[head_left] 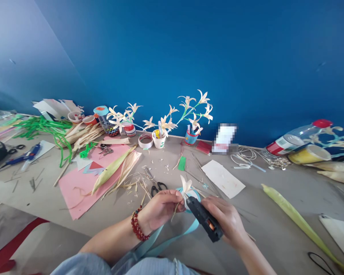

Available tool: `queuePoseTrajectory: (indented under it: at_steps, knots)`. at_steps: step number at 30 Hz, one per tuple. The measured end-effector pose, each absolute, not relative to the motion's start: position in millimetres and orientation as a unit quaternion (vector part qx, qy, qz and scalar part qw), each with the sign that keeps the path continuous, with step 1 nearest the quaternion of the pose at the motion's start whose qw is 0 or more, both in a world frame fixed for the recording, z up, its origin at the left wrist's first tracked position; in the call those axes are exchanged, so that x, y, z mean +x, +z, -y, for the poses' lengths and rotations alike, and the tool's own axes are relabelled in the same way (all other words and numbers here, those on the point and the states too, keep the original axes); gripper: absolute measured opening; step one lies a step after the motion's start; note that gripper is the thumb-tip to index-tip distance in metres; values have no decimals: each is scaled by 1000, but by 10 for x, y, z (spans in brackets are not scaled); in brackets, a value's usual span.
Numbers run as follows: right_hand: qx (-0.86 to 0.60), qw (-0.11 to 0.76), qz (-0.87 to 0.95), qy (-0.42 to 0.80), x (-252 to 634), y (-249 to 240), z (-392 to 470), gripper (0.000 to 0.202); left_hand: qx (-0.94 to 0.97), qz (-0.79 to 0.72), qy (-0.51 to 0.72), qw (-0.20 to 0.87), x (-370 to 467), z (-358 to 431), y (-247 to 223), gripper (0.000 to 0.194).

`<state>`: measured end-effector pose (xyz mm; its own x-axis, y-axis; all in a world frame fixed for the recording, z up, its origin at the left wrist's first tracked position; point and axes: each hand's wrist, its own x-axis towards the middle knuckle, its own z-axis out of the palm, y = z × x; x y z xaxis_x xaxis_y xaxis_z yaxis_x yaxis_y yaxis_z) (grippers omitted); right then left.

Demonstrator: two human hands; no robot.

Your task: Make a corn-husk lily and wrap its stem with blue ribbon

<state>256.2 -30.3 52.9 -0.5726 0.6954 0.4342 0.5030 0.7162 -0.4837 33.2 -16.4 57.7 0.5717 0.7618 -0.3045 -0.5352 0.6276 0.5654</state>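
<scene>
My left hand (164,208), with red beads at the wrist, pinches a small cream-coloured husk flower (186,185) near its base. Its pale petals point upward. My right hand (225,217) is wrapped round a black glue gun (203,219). The gun's nozzle meets or nearly meets the flower's base; I cannot tell whether they touch. Behind and below the flower lies a roll of light blue ribbon (199,196), partly hidden by my hands. Black-handled scissors (159,188) rest just beyond my left hand.
Finished flowers stand in a white cup (159,141) and a blue-red can (191,138) along the wall. Pink paper (74,191) with corn husks (114,170) lies left. At right are a white card (223,178), a long green husk (292,212) and a plastic bottle (306,131).
</scene>
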Motion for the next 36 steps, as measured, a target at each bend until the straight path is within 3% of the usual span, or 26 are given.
queuePoseTrajectory:
  at_steps: [16,25,36]
  knots:
    - [-339,299,886,105,2617,446,328,24,179,-280,370,868,351,166,605,16]
    - [-332,298,889,107,2622,460,353,41,228,-288,406,837,334,179,567,12]
    - [-337,292,888,109,2610,444,329,34,270,-300,420,813,330,187,555,14]
